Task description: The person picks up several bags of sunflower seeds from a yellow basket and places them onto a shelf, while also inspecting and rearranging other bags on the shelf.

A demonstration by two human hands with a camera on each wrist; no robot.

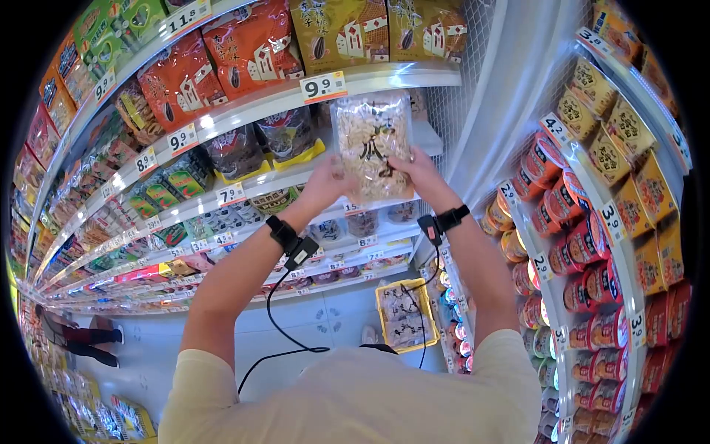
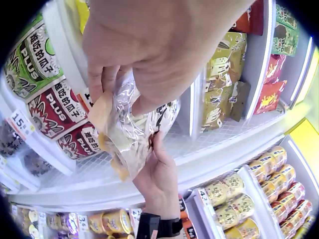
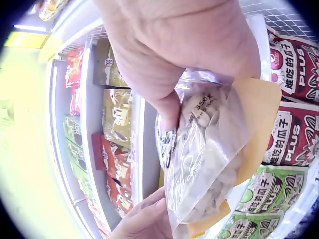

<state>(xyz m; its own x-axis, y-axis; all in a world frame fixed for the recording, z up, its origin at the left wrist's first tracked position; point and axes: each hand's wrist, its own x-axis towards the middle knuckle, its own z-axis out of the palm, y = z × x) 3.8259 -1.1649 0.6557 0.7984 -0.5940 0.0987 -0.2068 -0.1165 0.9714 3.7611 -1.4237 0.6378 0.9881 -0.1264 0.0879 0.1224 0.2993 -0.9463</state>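
Observation:
A clear plastic bag of pale seeds (image 1: 373, 144) with dark brush lettering is held up between both hands, in front of the shelf. My left hand (image 1: 330, 181) grips its lower left side. On the other side, my right hand (image 1: 421, 176) holds it with the thumb (image 3: 171, 112) pressed on the printed front. In the left wrist view, the left fingers curl over the edge of the seed bag (image 2: 132, 134). A tan strip shows behind the clear wrap in both wrist views.
Shelf rows with red seed bags (image 1: 251, 52), gold bags (image 1: 340, 33) and price tags (image 1: 323, 87) stand ahead. Tub noodles (image 1: 543, 159) fill a rack on the right. A yellow basket (image 1: 379, 311) with packs sits on the floor. Another person (image 1: 78, 333) stands far left.

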